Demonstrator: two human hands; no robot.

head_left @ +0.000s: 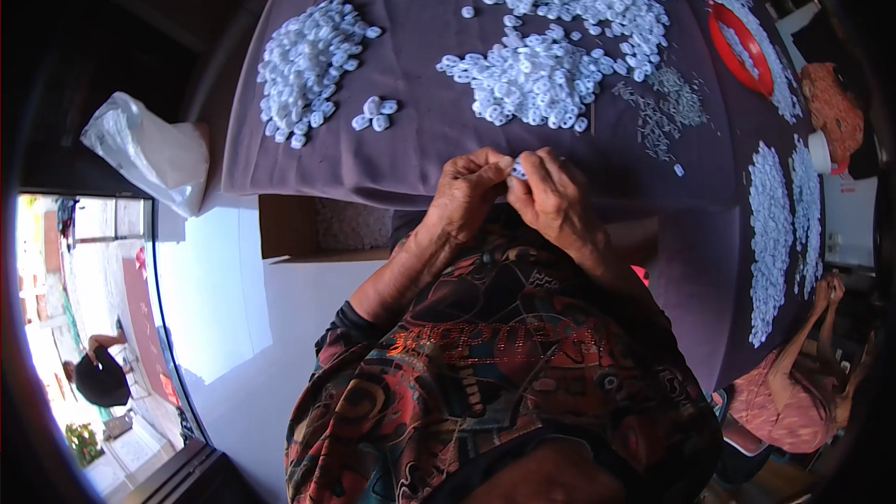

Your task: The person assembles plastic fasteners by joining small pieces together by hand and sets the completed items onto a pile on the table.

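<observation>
Here we hold our left hand [464,194] and right hand [553,198] together just over the table's near edge [373,194], both pinched on one small white piece [519,170] between the fingertips. It sits level between them, neither hand nearer; the closest heap of white pieces [534,82] lies straight ahead toward the table's middle.

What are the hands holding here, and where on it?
A small white plastic piece, pinched between the fingertips of the left hand and right hand. Which part of it they grip cannot be told.
</observation>
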